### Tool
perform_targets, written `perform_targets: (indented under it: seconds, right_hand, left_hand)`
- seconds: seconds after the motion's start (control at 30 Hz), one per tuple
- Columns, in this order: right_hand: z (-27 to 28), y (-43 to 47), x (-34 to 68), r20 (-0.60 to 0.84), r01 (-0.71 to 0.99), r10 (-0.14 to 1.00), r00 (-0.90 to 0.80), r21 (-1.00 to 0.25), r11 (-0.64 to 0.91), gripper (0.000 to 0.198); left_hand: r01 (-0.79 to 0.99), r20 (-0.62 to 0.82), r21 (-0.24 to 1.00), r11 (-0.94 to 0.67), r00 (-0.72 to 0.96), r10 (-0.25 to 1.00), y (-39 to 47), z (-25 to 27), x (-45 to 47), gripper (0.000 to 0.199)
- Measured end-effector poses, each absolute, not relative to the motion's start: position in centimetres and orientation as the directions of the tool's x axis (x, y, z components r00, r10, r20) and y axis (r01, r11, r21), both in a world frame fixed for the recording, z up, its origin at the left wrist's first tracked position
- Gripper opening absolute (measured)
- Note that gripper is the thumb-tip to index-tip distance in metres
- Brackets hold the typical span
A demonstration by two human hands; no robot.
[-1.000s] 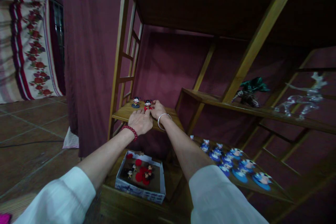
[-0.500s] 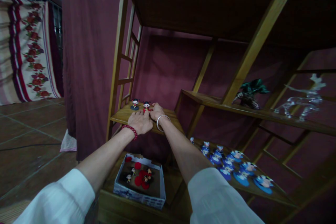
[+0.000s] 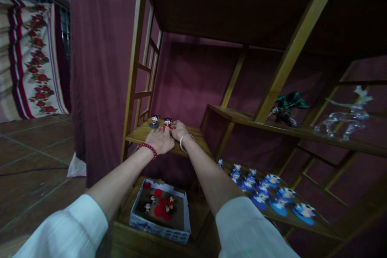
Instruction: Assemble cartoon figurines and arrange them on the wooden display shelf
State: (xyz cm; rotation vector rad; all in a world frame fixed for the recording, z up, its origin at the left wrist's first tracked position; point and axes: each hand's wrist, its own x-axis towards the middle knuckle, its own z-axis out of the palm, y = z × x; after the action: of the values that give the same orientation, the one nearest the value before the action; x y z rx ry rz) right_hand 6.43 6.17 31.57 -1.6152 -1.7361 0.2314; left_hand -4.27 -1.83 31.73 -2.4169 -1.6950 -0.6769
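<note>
**Two hands, two figurines on a small wooden shelf**

Both hands rest together on a small wooden shelf (image 3: 142, 133), at 11 o'clock from the frame's centre. The left hand (image 3: 160, 140), a red bead bracelet (image 3: 148, 150) at its wrist, lies flat, fingers spread toward 1 o'clock. The right hand (image 3: 178, 129), with a silver bangle (image 3: 184, 141), touches the red figurine (image 3: 167, 122); whether its fingers clamp the base cannot be told. That figurine stands upright, long axis vertical, face toward the camera. A second, blue-based figurine (image 3: 154, 121) stands just beside it at 9 o'clock, also upright, so two stand on this shelf.

At 6 o'clock below the hands sits one open box (image 3: 157, 225) holding several small figurines and red discs, too small to count. At 4 o'clock, roughly a dozen blue figurines (image 3: 266, 187) lie in rows on a lower shelf. At 3 o'clock stand one dark green figure (image 3: 287, 107) and one clear glass deer (image 3: 347, 117).
</note>
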Motion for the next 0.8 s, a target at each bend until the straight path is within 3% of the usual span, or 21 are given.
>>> perform_targets:
  seconds: [0.8]
  right_hand:
    - [32.2,5.1,6.1,0.378,0.850,0.924,0.065,-0.506,0.147,0.024]
  left_hand:
    - [0.916,0.398,0.174,-0.362,0.271,0.877,-2.0,32.0,-4.3,0.040]
